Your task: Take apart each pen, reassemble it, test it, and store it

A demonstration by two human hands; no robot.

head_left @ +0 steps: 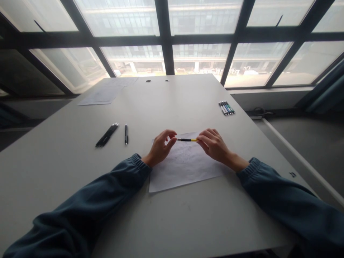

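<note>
A pen [187,140] with a yellow barrel, a black grip and a silvery tip is held level above a sheet of white paper [185,172]. My right hand [213,143] pinches the yellow end between thumb and fingers. At the silvery tip, the curled thumb and fingers of my left hand [162,145] close in and appear to touch it. Whether a small part sits between those fingertips is too fine to see. Faint marks show on the paper beneath.
Left of my hands lie a single black pen [126,134] and a bunch of black pens [106,135]. Several pens [226,108] lie in a row near the right edge. More paper sheets [100,94] rest at the far left. A small dark piece [292,175] sits at right.
</note>
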